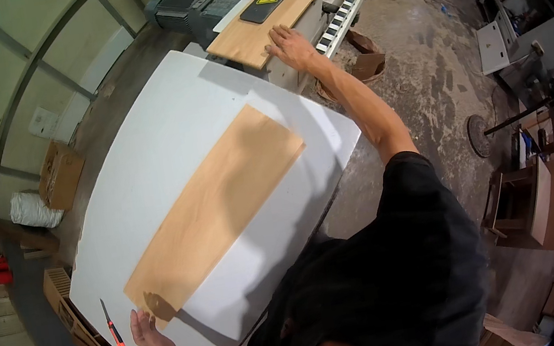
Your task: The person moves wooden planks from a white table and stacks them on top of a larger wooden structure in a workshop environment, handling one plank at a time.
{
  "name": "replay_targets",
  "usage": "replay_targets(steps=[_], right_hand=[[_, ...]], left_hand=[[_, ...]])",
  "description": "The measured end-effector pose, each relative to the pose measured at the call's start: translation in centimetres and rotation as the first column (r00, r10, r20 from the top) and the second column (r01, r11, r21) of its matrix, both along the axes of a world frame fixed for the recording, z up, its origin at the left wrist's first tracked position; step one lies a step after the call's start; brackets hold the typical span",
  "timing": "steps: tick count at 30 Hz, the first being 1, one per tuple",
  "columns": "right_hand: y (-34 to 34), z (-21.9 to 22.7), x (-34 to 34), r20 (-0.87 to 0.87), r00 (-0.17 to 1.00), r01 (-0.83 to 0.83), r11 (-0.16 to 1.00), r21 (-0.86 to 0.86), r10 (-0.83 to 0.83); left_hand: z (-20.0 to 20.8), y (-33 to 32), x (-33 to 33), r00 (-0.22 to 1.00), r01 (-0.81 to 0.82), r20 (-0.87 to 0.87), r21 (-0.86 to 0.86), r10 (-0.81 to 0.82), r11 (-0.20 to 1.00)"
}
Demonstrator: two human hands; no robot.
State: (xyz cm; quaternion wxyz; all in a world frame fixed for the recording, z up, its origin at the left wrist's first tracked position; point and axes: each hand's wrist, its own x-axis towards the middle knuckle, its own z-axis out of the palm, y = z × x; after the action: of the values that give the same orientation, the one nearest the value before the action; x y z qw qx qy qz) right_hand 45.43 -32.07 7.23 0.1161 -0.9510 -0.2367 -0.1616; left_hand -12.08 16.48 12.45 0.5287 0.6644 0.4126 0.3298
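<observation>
White table (147, 164) takes up most of the view, set at a slant beneath the work; machine with a grey motor (188, 11) stands at its far end, a black plate (269, 1) with a yellow warning triangle on top.

Wooden board (214, 207) lies flat on the table, lengthwise toward the machine, well apart from it; its right edge shows a step, so it may be more than one piece. Wooden plank (240, 46) rests on the machine, running under the black plate, its near end projecting toward the table.

Right hand (290, 48) lies on top of the plank near that end, palm down, fingers extended and a little spread, not wrapped around it; left hand (147, 332) is at the near left corner of the board, fingers loosely curled with nothing enclosed; contact there cannot be told. Cutter (112, 326) with a red and black handle lies just beside the left hand, blade pointing away.

Judgement: step in hand is guiding the plank at the machine, left hand placed by the board; next move calls for light, level pressure, plank kept straight, right fingers clear of the plate.
</observation>
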Motion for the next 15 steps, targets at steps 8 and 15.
replay_targets(steps=[8, 15], right_hand=[[-7.1, -1.6, 8.3, -0.03, 0.99, 0.136, 0.984, -0.116, -0.14], [-8.0, -2.5, 11.8, 0.023, 0.988, 0.152, 0.983, -0.103, -0.15]], left_hand=[[-0.8, -6.6, 12.6, 0.946, 0.316, 0.118, -0.119, -0.303, 0.941], [-1.8, -13.4, 26.0, 0.889, 0.452, 0.092, -0.323, -0.448, 0.832]])
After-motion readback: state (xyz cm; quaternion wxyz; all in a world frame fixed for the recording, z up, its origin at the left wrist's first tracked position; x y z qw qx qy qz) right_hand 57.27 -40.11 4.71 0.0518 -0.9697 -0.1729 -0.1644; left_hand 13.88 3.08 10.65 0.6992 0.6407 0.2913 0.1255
